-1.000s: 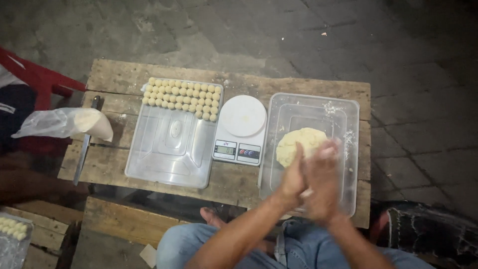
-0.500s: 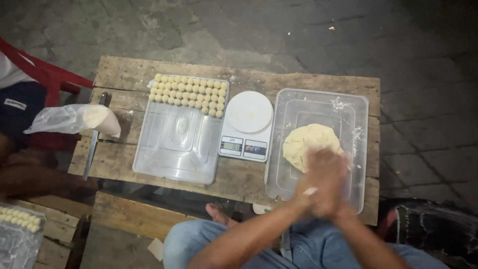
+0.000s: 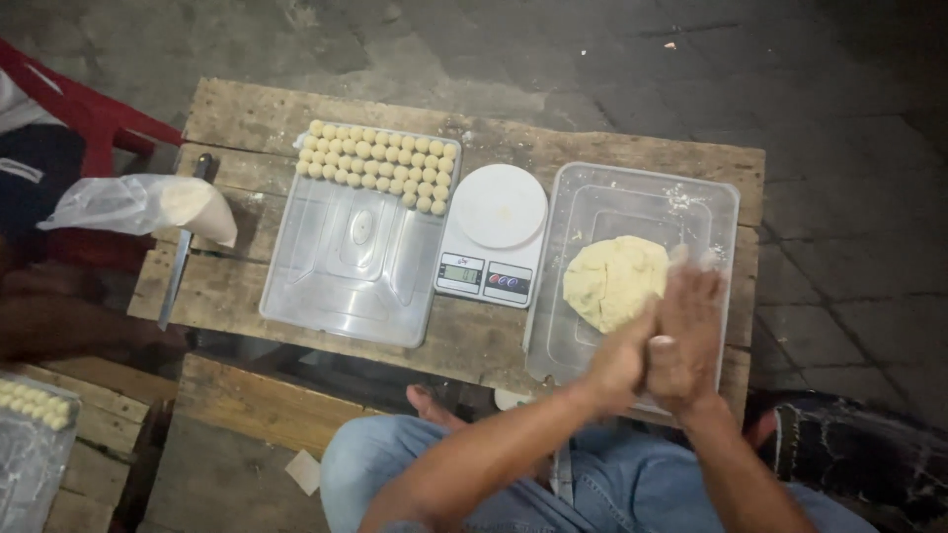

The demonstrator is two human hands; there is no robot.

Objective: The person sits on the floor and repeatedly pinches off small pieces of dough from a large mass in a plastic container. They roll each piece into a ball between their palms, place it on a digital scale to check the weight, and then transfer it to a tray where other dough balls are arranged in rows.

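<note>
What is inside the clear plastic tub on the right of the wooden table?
The clear tub holds a pale lump of dough and floury specks. The left hand and right hand, pressed together above its near end, cover that part, so anything there is hidden.

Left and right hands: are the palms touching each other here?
Touching. The head view shows the left hand pressed flat against the right hand, no gap along their edge, above the clear tub of dough.

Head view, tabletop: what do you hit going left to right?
Plastic bag → knife → clear tray with rows of dough balls → scale → clear tub holding dough lump, hands pressed together over it.
</note>
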